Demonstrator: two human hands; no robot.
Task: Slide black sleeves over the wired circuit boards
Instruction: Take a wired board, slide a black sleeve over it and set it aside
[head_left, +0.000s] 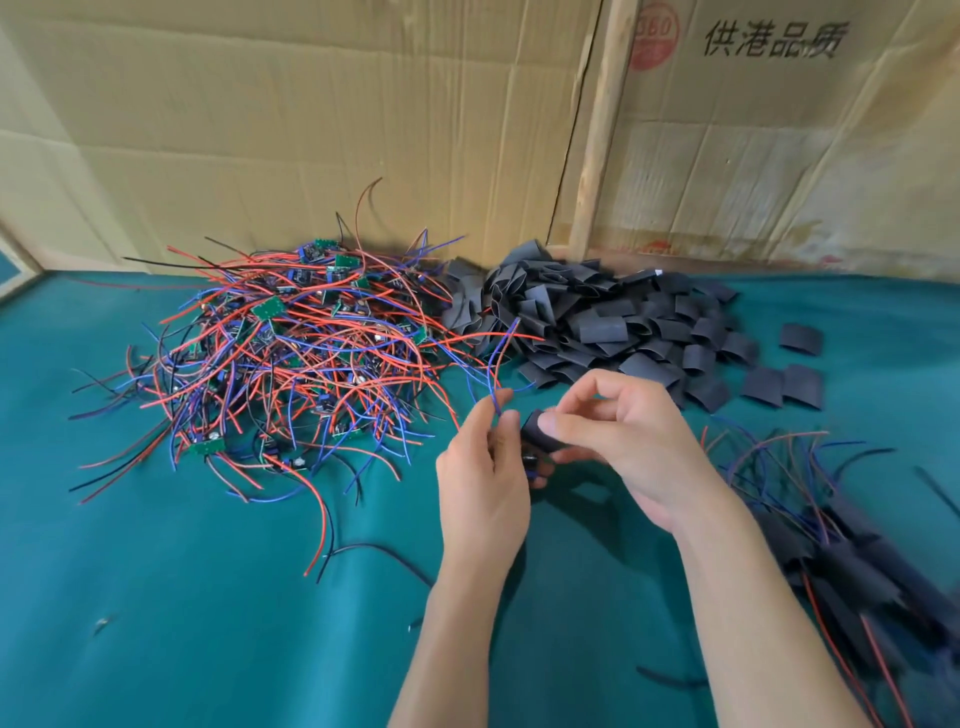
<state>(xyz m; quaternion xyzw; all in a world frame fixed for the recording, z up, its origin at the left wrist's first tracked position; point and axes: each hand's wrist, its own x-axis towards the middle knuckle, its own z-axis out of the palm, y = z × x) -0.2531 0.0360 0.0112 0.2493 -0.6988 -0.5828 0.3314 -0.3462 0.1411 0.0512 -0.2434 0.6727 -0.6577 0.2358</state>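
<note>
Green-covered desk (156, 597), head view. At about 10 o'clock lies a tangled heap of wired circuit boards (291, 358), small green boards trailing red, blue and black leads. Toward 6 o'clock, just left of centre, the left hand (483, 483) pinches a bundle of blue and red wires (496, 369) that rise toward 12 o'clock; a dark component (531, 464) of the held board shows at its fingertips. Touching it from the right, the right hand (623, 441) grips one black sleeve (540, 434) between thumb and fingers, the sleeve meeting the board (how far it covers the board cannot be told). At 1 o'clock sits a pile of loose black sleeves (613, 327), a few stragglers (784, 384) lying apart at 2 o'clock. At 4 o'clock, blurred, rests a group of sleeved boards (857, 566) with wires. Cardboard panels (311, 114) stand behind the desk
</note>
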